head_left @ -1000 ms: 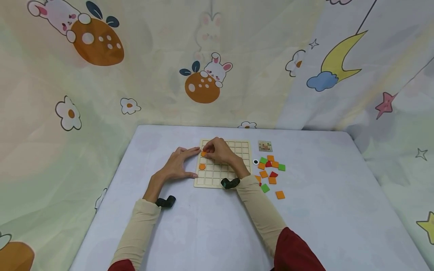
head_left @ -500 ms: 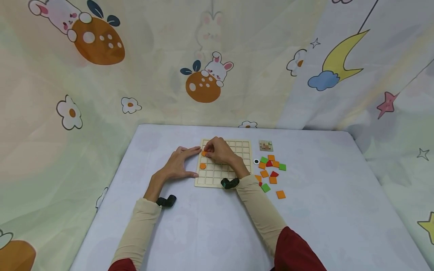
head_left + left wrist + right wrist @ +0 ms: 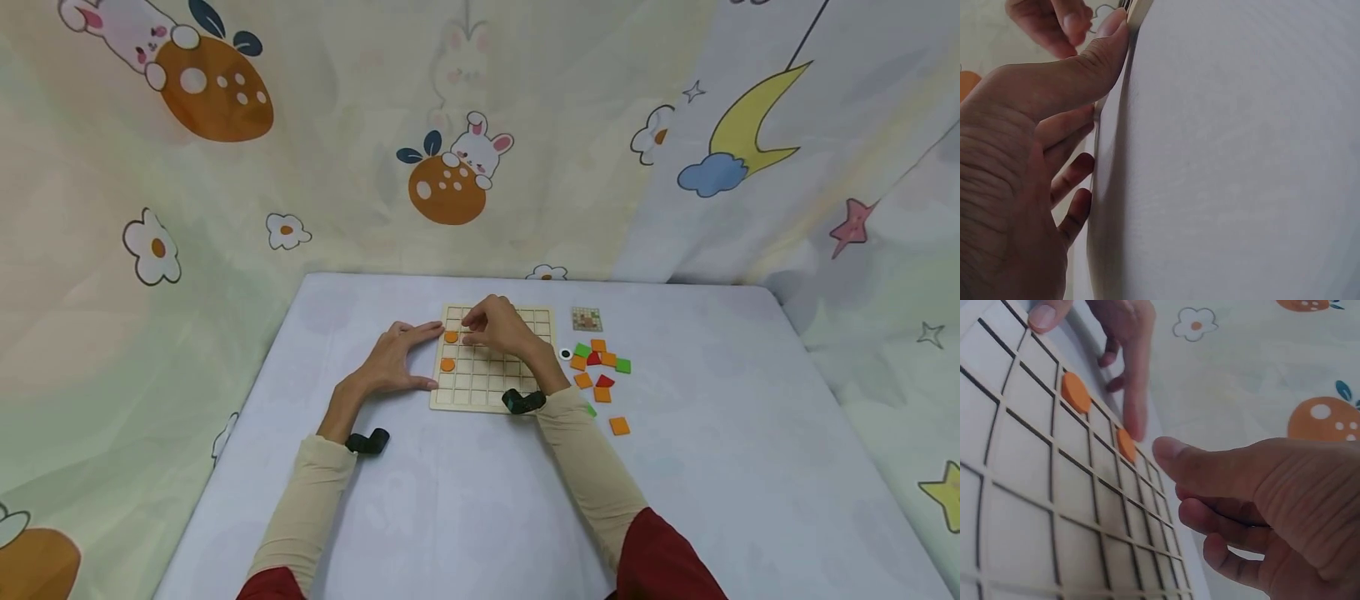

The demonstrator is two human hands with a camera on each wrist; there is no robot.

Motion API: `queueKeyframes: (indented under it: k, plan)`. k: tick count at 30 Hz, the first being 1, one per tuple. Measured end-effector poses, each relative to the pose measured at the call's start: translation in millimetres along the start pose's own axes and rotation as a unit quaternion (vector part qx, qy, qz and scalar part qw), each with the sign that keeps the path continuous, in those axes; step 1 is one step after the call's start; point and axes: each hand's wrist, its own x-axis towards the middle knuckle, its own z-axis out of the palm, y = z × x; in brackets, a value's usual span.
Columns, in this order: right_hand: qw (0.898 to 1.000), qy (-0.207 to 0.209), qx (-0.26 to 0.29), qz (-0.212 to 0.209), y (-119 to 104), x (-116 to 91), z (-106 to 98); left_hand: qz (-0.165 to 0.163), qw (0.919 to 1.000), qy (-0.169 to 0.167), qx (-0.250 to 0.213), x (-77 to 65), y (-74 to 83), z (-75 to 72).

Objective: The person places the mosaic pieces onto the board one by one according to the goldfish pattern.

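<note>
A pale wooden grid board (image 3: pixel 474 395) lies on the white-covered table. Two orange discs (image 3: pixel 447 365) sit in squares of its left column; the right wrist view shows the nearer disc (image 3: pixel 1075 392) and the farther disc (image 3: pixel 1125 445). My left hand (image 3: pixel 390 362) spreads thumb and forefinger along the board's left edge, both tips right at the rim, the other fingers loose. Above the upper left part of the grid hovers my right hand (image 3: pixel 501 327), its thumb and forefinger apart with nothing between them, just right of the upper disc.
Right of the board lie loose orange squares (image 3: pixel 619 426), green squares (image 3: pixel 623 366) and red pieces (image 3: pixel 605 381). A white disc with a black centre (image 3: pixel 566 354) is by the board's right edge. Farther back lies a small patterned card (image 3: pixel 587 319). A printed cloth backdrop (image 3: pixel 337 150) rises behind the table.
My right hand has let go of the upper orange disc and moved a little to the right, leaving the disc in its square. My left hand stays at the board's edge.
</note>
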Motion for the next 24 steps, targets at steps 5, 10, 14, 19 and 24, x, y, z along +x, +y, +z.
queueKeyframes:
  k: [5,10,14,19,24]
  plan:
    - [1.0,-0.007,-0.012,0.005,3,-19,-25,-0.007,0.9999,-0.004,-0.01,1.6,1.3,0.6]
    - [1.0,-0.007,-0.019,0.02,8,-39,-52,-0.01,1.0,-0.001,0.0,3.4,2.0,1.9]
    - [0.999,-0.009,-0.03,0.035,14,-55,-70,-0.007,1.0,-0.001,0.002,4.6,1.8,2.1]
    - [0.998,-0.017,-0.037,0.048,23,-71,-82,-0.005,1.0,0.0,0.005,3.9,1.1,1.2]
    - [0.997,-0.036,-0.03,0.069,28,-86,-88,-0.003,1.0,0.006,0.006,-0.2,-0.3,3.0]
